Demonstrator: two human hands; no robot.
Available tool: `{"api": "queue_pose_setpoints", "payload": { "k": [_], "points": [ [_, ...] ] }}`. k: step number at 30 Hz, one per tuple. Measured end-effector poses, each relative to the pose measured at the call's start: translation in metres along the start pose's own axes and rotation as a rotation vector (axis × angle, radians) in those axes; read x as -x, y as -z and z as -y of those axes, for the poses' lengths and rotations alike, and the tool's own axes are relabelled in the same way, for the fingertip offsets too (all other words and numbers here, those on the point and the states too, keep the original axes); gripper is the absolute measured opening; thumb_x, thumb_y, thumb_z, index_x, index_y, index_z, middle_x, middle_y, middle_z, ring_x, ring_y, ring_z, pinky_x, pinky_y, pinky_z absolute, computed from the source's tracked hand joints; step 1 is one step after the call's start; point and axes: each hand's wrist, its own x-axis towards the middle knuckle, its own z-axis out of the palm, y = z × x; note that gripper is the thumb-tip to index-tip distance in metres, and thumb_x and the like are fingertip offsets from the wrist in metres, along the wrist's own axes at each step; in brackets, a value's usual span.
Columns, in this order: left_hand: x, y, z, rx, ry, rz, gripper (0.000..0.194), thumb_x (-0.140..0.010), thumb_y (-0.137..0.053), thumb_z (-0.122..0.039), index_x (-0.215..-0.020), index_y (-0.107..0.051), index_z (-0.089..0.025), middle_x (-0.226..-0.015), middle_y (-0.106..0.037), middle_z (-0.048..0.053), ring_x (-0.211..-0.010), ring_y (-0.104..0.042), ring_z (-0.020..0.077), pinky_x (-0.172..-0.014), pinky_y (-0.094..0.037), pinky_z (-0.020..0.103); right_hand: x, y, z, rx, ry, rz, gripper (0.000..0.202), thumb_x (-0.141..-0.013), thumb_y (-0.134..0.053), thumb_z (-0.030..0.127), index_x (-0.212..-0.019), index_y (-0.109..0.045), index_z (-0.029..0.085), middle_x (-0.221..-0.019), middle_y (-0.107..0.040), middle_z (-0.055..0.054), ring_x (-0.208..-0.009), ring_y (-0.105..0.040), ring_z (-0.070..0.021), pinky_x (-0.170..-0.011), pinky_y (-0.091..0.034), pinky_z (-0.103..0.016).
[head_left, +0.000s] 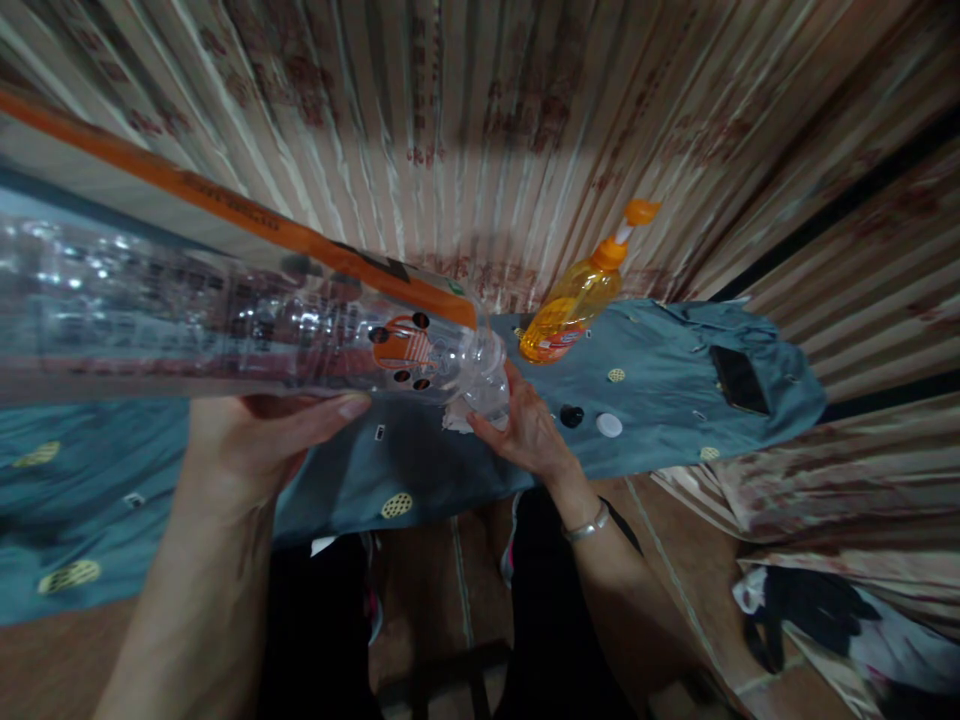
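Note:
A long, clear plastic package [315, 340] with an orange band and a printed orange emblem stretches from the left edge to the middle of the head view. What is inside looks clear and ridged, too blurred to name. My left hand [259, 435] supports it from below, thumb along its lower side, the other fingers mostly hidden. At the package's right end, my right hand [529, 425] closes thumb and fingers around the crumpled clear tip. Just beyond this hand stands a pump bottle [566, 310] of orange liquid. A black cap [571, 415] and a white lid [609, 425] lie beside it.
A teal patterned cloth [660, 370] covers the narrow surface. Toward its right end lies a dark phone [739, 380]. Pleated curtains [450, 130] hang close behind. Dark and light clothes [825, 620] are piled at lower right, above a tiled floor [435, 610].

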Motion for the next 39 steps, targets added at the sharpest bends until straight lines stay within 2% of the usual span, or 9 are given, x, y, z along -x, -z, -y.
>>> {"api": "queue_pose_setpoints", "payload": {
  "k": [4,7,13,17,21,25,27,32,39],
  "points": [
    [-0.0017,-0.0049,-0.0016,0.054,-0.012,-0.055,0.081,-0.043,-0.085,0.002,-0.118,-0.072,-0.025,-0.070,-0.077,-0.008,-0.059,-0.075,0.0167,-0.056,-0.066,0.026,-0.0006,0.0015,0.0014,0.002,-0.024,0.021,0.090,-0.095,-0.073,0.043,-0.165,-0.023,0.016,-0.156,-0.058,-0.025,-0.139,-0.064,-0.0392,-0.110,-0.058,-0.060],
    [-0.0014,-0.0048,-0.0018,0.072,0.001,-0.037,0.078,-0.043,-0.084,0.003,-0.115,-0.072,-0.025,-0.068,-0.076,-0.007,-0.064,-0.077,0.0180,-0.061,-0.067,0.027,-0.0007,0.0022,0.0021,-0.006,-0.019,0.012,0.090,-0.094,-0.074,0.042,-0.165,-0.024,0.015,-0.156,-0.058,-0.025,-0.138,-0.064,-0.0395,-0.110,-0.059,-0.060],
    [-0.0003,-0.0023,-0.0015,0.025,0.004,-0.030,0.083,-0.047,-0.095,-0.008,-0.125,-0.070,-0.021,-0.079,-0.080,0.001,-0.069,-0.077,0.0208,-0.064,-0.068,0.033,-0.0003,0.0011,0.0015,-0.002,-0.003,0.001,0.092,-0.094,-0.074,0.040,-0.166,-0.021,0.017,-0.156,-0.058,-0.025,-0.139,-0.064,-0.0406,-0.108,-0.060,-0.062],
    [-0.0016,-0.0043,-0.0011,0.008,-0.029,-0.045,0.083,-0.044,-0.100,-0.014,-0.121,-0.071,-0.021,-0.073,-0.074,-0.003,-0.065,-0.074,0.0193,-0.059,-0.066,0.031,-0.0008,0.0011,0.0029,-0.012,-0.040,0.011,0.093,-0.091,-0.078,0.038,-0.166,-0.025,0.021,-0.156,-0.058,-0.024,-0.138,-0.065,-0.0411,-0.109,-0.060,-0.064],
    [-0.0017,-0.0048,-0.0014,0.002,-0.035,-0.051,0.072,-0.043,-0.098,-0.012,-0.110,-0.073,-0.022,-0.073,-0.074,-0.005,-0.063,-0.074,0.0180,-0.059,-0.066,0.030,-0.0008,0.0011,0.0028,-0.005,-0.034,0.016,0.093,-0.092,-0.077,0.042,-0.166,-0.025,0.018,-0.156,-0.058,-0.025,-0.139,-0.063,-0.0422,-0.109,-0.059,-0.065],
    [-0.0006,-0.0020,-0.0008,-0.036,-0.037,-0.013,0.040,-0.050,-0.095,-0.013,-0.085,-0.075,-0.018,-0.076,-0.079,0.003,-0.064,-0.075,0.0186,-0.059,-0.067,0.030,0.0001,0.0001,0.0015,-0.012,-0.015,-0.001,0.093,-0.094,-0.075,0.041,-0.168,-0.022,0.020,-0.157,-0.057,-0.023,-0.139,-0.063,-0.0403,-0.109,-0.060,-0.064],
    [-0.0005,-0.0005,0.0000,-0.053,-0.041,0.006,0.031,-0.053,-0.094,-0.016,-0.077,-0.075,-0.017,-0.076,-0.079,0.004,-0.065,-0.075,0.0190,-0.059,-0.067,0.032,0.0003,-0.0004,0.0013,-0.019,-0.016,-0.008,0.093,-0.093,-0.076,0.041,-0.168,-0.023,0.020,-0.157,-0.057,-0.023,-0.139,-0.063,-0.0402,-0.110,-0.060,-0.063],
    [-0.0011,0.0006,0.0009,-0.066,-0.040,0.013,0.033,-0.051,-0.096,-0.018,-0.078,-0.078,-0.017,-0.076,-0.079,0.003,-0.065,-0.075,0.0195,-0.058,-0.067,0.032,0.0003,-0.0012,0.0008,0.006,-0.026,0.000,0.091,-0.094,-0.074,0.045,-0.165,-0.026,0.018,-0.157,-0.058,-0.024,-0.140,-0.063,-0.0403,-0.109,-0.059,-0.062],
    [-0.0009,-0.0008,0.0000,-0.023,-0.048,0.006,0.040,-0.048,-0.098,-0.014,-0.081,-0.076,-0.015,-0.078,-0.078,0.003,-0.065,-0.075,0.0189,-0.058,-0.067,0.031,0.0001,-0.0005,0.0001,-0.001,0.004,-0.010,0.089,-0.095,-0.073,0.042,-0.165,-0.025,0.015,-0.156,-0.058,-0.026,-0.139,-0.064,-0.0403,-0.108,-0.060,-0.061]
  ]
}}
